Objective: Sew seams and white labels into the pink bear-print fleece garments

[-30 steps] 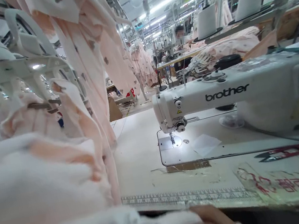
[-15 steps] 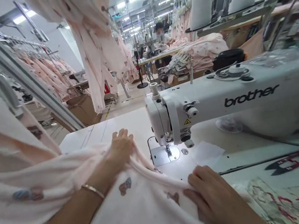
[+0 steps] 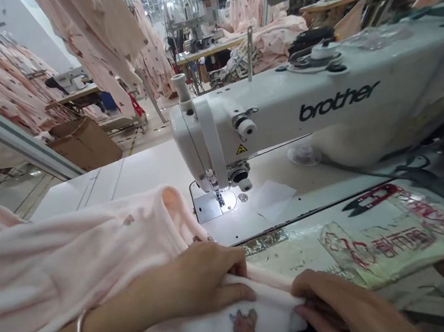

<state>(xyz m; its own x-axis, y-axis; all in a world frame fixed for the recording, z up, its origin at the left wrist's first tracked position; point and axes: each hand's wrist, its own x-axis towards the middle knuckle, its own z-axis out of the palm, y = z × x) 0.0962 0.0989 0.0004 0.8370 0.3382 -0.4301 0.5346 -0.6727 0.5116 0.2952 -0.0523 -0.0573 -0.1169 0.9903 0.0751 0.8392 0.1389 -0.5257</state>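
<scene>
Your left hand [image 3: 207, 277] grips the edge of the pale pink, soft plush fabric with small brown printed figures [image 3: 91, 252] between thumb and fingers, and your right hand [image 3: 340, 299] pinches the same edge farther along. The fabric spreads over the left and near side of the white, flat tabletop [image 3: 140, 166] — beside the small metal presser foot [image 3: 219, 198] of the white "brother" sewing machine [image 3: 273, 117], none of it underneath. So the edge is gathered in hand, not yet fed; whether any seam is already sewn, you cannot tell here.
</scene>
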